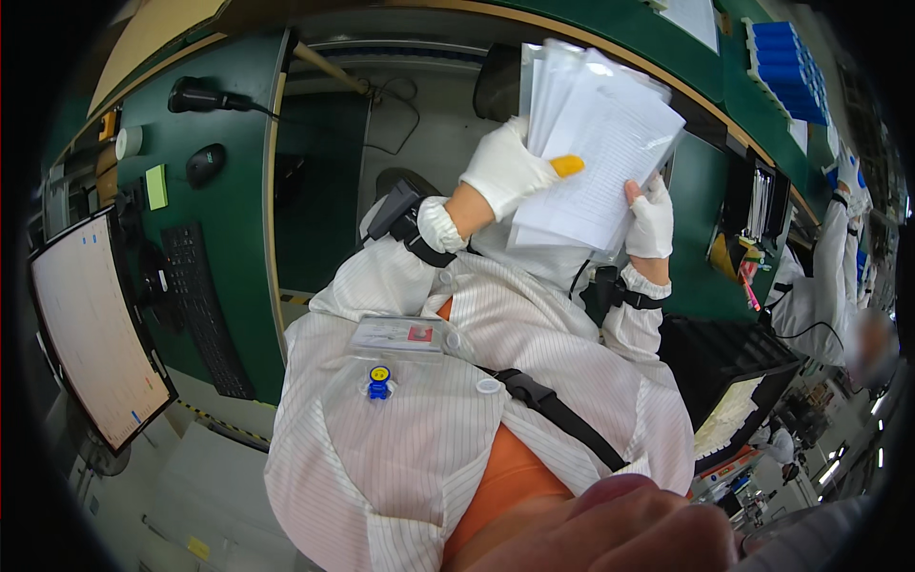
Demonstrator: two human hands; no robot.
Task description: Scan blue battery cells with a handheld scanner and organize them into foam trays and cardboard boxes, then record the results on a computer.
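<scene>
A fanned stack of printed sheets [610, 143], some in clear plastic sleeves, is held up in front of my chest. My left hand [510, 172], in a white glove with a yellow cover on the thumb, grips the stack's left edge, thumb on top and fingers hidden behind. My right hand [651, 219], in a white glove with bare fingertips, is closed on the right edge, its thumb on the front sheet. The sheets spread unevenly, and their upper corners stick out past one another.
On the left green desk [229, 124] are a keyboard [205, 305], mouse [204, 166], scanner [205, 95] and monitor [100, 324]. At right stand a black file holder [758, 200], pens [751, 272] and a black bin [734, 353]. Blue bins [786, 67] sit farther back. Another person [820, 286] works at far right.
</scene>
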